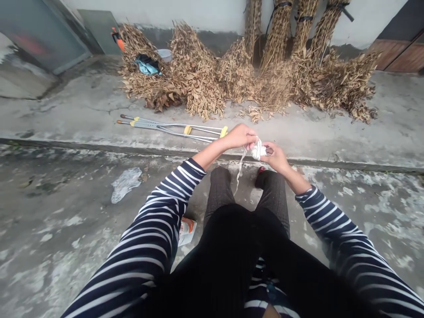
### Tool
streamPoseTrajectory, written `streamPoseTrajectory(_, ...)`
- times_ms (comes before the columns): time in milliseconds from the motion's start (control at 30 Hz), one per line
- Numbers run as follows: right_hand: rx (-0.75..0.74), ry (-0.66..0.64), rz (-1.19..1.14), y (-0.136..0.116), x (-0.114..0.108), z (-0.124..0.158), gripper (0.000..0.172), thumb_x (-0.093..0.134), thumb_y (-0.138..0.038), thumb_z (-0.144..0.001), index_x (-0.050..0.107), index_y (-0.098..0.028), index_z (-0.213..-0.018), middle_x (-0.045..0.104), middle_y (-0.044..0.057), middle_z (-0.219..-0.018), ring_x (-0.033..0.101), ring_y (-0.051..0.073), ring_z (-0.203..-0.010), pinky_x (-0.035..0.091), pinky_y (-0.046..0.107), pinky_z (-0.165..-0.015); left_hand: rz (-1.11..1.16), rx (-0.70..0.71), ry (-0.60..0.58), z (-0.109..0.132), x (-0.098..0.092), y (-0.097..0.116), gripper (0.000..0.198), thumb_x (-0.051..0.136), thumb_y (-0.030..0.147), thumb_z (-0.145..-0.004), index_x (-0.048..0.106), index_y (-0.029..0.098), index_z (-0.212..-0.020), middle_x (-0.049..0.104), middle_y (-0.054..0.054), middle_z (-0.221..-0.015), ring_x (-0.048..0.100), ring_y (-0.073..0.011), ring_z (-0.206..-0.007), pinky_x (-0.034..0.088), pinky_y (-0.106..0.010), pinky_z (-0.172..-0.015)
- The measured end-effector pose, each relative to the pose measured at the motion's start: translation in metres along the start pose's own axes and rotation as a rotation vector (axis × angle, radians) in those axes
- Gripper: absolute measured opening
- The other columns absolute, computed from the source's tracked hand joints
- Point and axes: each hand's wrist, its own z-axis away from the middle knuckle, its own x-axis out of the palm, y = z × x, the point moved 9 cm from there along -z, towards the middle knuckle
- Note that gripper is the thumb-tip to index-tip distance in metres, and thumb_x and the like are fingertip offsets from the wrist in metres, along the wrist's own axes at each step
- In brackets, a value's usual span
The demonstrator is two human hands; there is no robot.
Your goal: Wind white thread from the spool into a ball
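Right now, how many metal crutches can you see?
2: a metal crutch and a second metal crutch, side by side on the concrete ledge, beyond the left hand. Neither looks hidden.

The left arm (172,185) and right arm (331,216) reach forward and inward, elbows wide. The left hand (240,137) lies palm down, its fingers (251,139) curled over; the right hand (276,158) faces it, just beside it. The grip is partly hidden and hard to read.

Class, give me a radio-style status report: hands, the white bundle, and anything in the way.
Left hand, right hand gripping white cord bundle. Loose strand hanging down. Aluminium crutches on ledge ahead, untouched.
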Motion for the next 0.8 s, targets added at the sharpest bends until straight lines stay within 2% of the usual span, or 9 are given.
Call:
streamPoseTrajectory(133, 0.114, -0.095, -0.335, -0.011, 0.014, 0.014, 0.054, 0.087, -0.029, -0.051, 0.071, -0.023, -0.102, 0.074, 0.001, -0.092, 0.067, 0.022, -0.088, 0.058, 0.036, -0.079, -0.033, 0.038, 0.048, -0.014, -0.006, -0.006, 0.023, 0.067, 0.017, -0.086, 0.071, 0.01, -0.065, 0.063, -0.002, -0.054, 0.054, -0.0082, -0.051, 0.042, -0.022, -0.058)
streamPoseTrajectory(233, 0.226, -0.13, -0.479, -0.015, 0.014, 0.021, 0.049, 0.085, -0.021, -0.051, 0.075, -0.023, -0.099, 0.077, 0.001, -0.095, 0.07, 0.022, -0.09, 0.062, 0.036, -0.078, 0.022, -0.01, 0.094, -0.014, -0.002, -0.014, 0.02, 0.063, 0.015, -0.089, 0.074, 0.009, -0.075, 0.063, -0.002, -0.054, 0.055, -0.0095, -0.051, 0.044, -0.022, -0.058)
streamPoseTrajectory(333, 0.292, -0.141, -0.568, -0.015, 0.015, 0.025, 0.045, 0.082, -0.018, -0.052, 0.076, -0.024, -0.097, 0.077, 0.001, -0.096, 0.071, 0.022, -0.092, 0.065, 0.037, -0.08, 0.079, -0.036, 0.101, -0.011, 0.003, -0.021, 0.02, 0.061, 0.015, -0.091, 0.074, 0.009, -0.076, 0.064, -0.001, -0.053, 0.057, -0.0097, -0.049, 0.042, -0.021, -0.054)
streamPoseTrajectory(500, 0.256, -0.13, -0.545, -0.017, 0.015, 0.021, 0.05, 0.09, -0.022, -0.051, 0.072, -0.023, -0.097, 0.075, 0.002, -0.097, 0.071, 0.022, -0.092, 0.066, 0.042, -0.084, 0.111, -0.084, 0.156, -0.009, 0.007, -0.036, 0.025, 0.056, 0.01, -0.092, 0.071, 0.009, -0.072, 0.059, 0.001, -0.047, 0.052, -0.0078, -0.042, 0.036, -0.018, -0.046)
streamPoseTrajectory(633, 0.206, -0.098, -0.452, -0.019, 0.011, 0.018, 0.055, 0.094, -0.029, -0.05, 0.066, -0.023, -0.097, 0.073, 0.002, -0.095, 0.071, 0.024, -0.089, 0.065, 0.04, -0.075, 0.177, -0.159, 0.125, -0.004, 0.027, -0.048, 0.03, 0.047, -0.003, -0.085, 0.066, 0.011, -0.066, 0.059, 0.002, -0.046, 0.052, -0.0077, -0.04, 0.036, -0.017, -0.044)
streamPoseTrajectory(700, 0.186, -0.089, -0.404, -0.019, 0.01, 0.018, 0.063, 0.093, -0.026, -0.048, 0.066, -0.025, -0.105, 0.071, 0.0, -0.091, 0.07, 0.021, -0.082, 0.064, 0.036, -0.069, 0.194, -0.179, 0.094, 0.0, 0.037, -0.052, 0.03, 0.047, -0.008, -0.079, 0.065, 0.011, -0.065, 0.059, 0.003, -0.045, 0.053, -0.0082, -0.04, 0.036, -0.017, -0.043)
streamPoseTrajectory(800, 0.176, -0.131, -0.347, -0.021, 0.016, 0.022, 0.07, 0.09, -0.021, -0.048, 0.068, -0.026, -0.114, 0.07, -0.001, -0.09, 0.068, 0.02, -0.079, 0.063, 0.035, -0.068, 0.189, -0.2, 0.095, 0.004, 0.041, -0.058, 0.027, 0.05, -0.007, -0.075, 0.066, 0.012, -0.065, 0.059, 0.003, -0.045, 0.053, -0.0091, -0.039, 0.036, -0.017, -0.044)
